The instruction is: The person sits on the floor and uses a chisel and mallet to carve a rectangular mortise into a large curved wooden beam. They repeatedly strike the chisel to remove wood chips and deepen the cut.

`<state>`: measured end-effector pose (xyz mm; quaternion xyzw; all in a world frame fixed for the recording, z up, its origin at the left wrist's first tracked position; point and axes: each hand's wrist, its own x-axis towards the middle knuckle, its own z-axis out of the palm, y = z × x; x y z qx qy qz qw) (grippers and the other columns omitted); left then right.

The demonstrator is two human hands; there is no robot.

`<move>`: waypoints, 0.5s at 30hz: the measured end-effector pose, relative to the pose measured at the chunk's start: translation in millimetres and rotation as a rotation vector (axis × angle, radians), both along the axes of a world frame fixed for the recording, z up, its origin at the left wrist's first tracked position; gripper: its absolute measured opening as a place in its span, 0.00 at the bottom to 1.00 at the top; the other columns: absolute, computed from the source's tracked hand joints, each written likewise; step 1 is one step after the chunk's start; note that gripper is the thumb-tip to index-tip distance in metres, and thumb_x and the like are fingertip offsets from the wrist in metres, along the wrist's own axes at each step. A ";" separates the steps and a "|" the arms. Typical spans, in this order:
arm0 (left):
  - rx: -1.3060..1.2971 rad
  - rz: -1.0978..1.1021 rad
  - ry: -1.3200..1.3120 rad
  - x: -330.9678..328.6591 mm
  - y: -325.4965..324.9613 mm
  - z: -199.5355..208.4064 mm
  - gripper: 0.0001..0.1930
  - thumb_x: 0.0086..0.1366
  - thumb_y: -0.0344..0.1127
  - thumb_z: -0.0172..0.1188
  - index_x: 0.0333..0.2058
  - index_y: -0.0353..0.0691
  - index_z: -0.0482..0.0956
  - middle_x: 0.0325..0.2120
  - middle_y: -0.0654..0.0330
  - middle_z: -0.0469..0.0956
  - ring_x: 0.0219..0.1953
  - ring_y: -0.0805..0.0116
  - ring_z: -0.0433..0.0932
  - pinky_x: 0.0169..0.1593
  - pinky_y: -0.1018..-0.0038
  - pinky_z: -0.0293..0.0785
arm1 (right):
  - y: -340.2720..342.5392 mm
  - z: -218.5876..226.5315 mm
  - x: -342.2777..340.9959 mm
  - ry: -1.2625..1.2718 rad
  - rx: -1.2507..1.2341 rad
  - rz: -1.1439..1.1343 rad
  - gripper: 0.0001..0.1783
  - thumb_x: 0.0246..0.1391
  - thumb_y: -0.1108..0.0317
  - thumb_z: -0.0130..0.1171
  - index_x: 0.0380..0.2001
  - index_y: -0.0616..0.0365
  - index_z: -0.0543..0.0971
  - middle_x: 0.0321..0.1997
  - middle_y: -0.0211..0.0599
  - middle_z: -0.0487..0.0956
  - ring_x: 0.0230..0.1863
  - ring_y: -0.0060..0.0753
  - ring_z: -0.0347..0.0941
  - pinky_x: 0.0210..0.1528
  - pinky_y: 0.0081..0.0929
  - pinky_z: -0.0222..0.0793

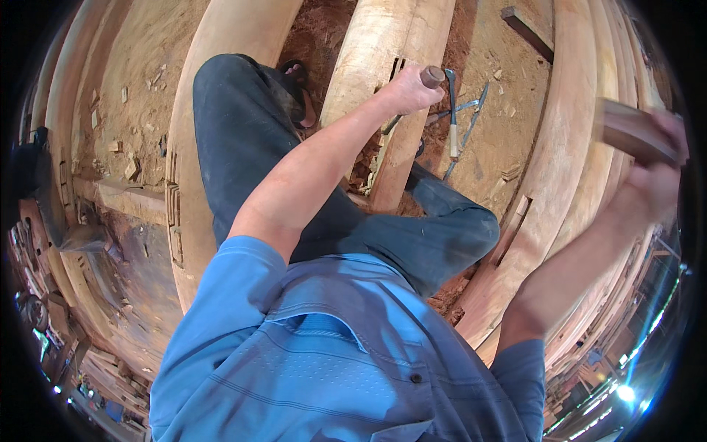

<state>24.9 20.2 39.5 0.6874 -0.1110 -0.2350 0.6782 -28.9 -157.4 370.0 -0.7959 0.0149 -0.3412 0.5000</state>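
My left hand [411,92] is closed around a chisel, whose round wooden handle [433,76] sticks out past my thumb. Below the fist the chisel's blade points down at the pale log [372,44] between my legs. Dark slots are cut into this log beside my hand, with wood chips lying in the cut nearer me. Far out to the right, my right hand [658,180] grips a wooden mallet [637,134]. The mallet is raised away from the chisel and smeared by motion. Its handle is mostly hidden by my fingers.
A tool with a pale handle [454,136] and a long metal tool [477,118] lie on the dirt right of the log. More logs run along both sides, including a slotted one [541,177]. A dark wood piece [526,33] lies farther off. Chips [132,168] litter the ground.
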 end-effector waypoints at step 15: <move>0.081 -0.032 -0.041 7.2 3.0 -9.3 0.09 0.61 0.36 0.63 0.28 0.38 0.75 0.21 0.65 0.76 0.24 0.75 0.75 0.30 0.71 0.74 | -10.7 -130.4 -62.5 0.890 -0.065 0.074 0.18 0.42 0.67 0.64 0.38 0.64 0.76 0.31 0.37 0.80 0.31 0.29 0.76 0.36 0.29 0.72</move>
